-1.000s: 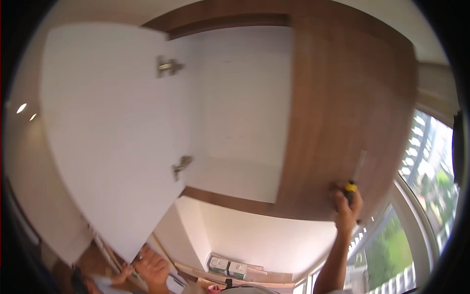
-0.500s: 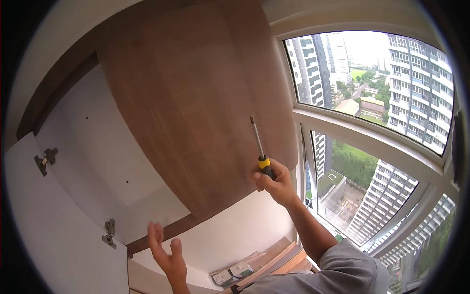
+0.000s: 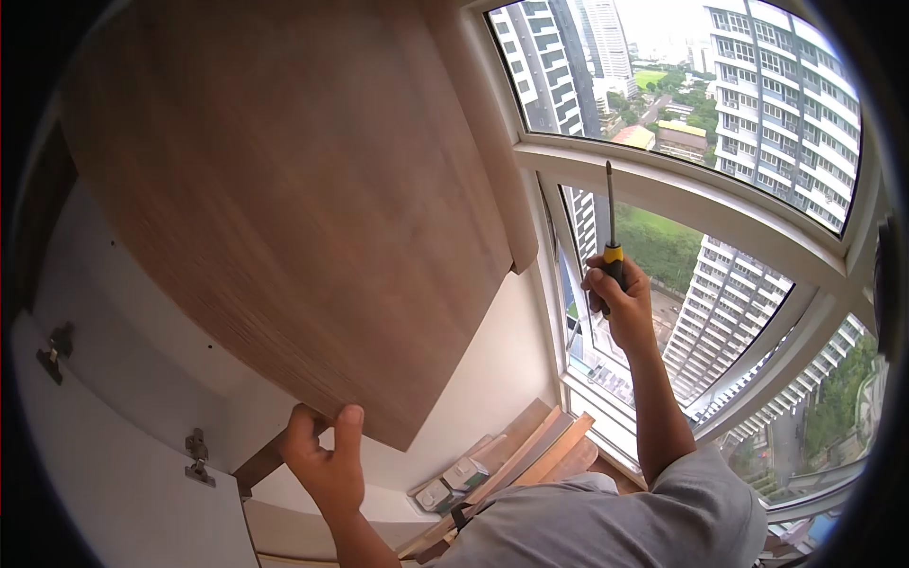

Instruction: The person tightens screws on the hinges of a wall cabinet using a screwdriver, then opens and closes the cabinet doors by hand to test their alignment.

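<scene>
A brown wood-grain cabinet door (image 3: 312, 218) stands partly swung out, its lower corner jutting past the cabinet frame. My left hand (image 3: 327, 464) is closed on the lower left edge of this door, thumb on the front face and fingers curled round the edge, partly hidden. In my right hand (image 3: 625, 293) is a screwdriver (image 3: 614, 237) with a black and yellow handle, held upright in front of the window, its tip up and touching nothing.
At the left, a white cabinet door (image 3: 114, 454) hangs open with metal hinges (image 3: 198, 459) on it. Below lie wooden boards (image 3: 530, 464) and small boxes (image 3: 450, 485). The window (image 3: 682, 213) fills the right side, with tall buildings outside.
My left hand has moved up and taken hold of the brown door's edge, and the door has swung outward. My right hand has carried the screwdriver rightward, away from the door. The view has shifted.
</scene>
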A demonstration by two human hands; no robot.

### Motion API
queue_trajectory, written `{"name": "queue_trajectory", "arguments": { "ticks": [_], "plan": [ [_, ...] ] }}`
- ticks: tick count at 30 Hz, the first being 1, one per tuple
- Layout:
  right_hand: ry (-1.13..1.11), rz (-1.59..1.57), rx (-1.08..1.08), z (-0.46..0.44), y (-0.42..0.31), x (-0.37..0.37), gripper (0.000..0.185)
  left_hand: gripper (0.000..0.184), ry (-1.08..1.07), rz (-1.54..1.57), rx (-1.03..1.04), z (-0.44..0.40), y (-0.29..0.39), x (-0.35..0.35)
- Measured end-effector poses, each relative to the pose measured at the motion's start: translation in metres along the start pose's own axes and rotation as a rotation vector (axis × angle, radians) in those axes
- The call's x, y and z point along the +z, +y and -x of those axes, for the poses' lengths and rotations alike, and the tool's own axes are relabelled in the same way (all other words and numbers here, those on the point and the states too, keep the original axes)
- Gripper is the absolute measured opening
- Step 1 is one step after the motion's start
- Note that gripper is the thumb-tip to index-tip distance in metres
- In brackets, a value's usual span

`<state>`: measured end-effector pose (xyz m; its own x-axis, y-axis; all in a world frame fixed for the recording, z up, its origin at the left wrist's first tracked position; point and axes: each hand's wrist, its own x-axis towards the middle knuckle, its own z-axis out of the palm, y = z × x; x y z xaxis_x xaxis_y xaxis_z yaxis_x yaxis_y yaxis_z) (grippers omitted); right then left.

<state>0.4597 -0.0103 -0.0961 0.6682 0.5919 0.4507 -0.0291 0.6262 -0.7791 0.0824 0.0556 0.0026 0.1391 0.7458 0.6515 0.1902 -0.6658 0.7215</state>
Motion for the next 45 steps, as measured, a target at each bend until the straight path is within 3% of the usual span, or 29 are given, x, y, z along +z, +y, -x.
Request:
{"name": "queue_trajectory", "arguments": {
  "ticks": [7,14,29,33,39,45],
  "plan": [
    [0.098,-0.038,-0.074,-0.011,-0.006,-0.02,0.018,0.023,-0.1,-0.023,0.42,0.032,0.035,0.033],
    [0.102,-0.015,-0.127,-0.007,-0.024,-0.024,0.019,0.021,-0.318,0.004,0.529,0.026,0.065,0.053],
    [0.104,-0.006,-0.19,0.005,-0.045,-0.026,0.017,0.025,-0.303,0.0,0.569,0.026,0.054,0.052],
    [0.091,-0.007,-0.198,0.008,-0.06,-0.017,0.018,0.031,-0.431,0.006,0.56,0.023,0.073,0.06],
    [0.028,-0.046,-0.379,0.023,-0.103,-0.01,0.024,0.038,-0.515,-0.019,0.854,0.019,0.103,0.092],
    [-0.074,0.012,-0.606,0.049,-0.142,-0.03,0.04,0.036,-0.616,0.108,0.83,0.016,0.116,0.139]
  ]
}}
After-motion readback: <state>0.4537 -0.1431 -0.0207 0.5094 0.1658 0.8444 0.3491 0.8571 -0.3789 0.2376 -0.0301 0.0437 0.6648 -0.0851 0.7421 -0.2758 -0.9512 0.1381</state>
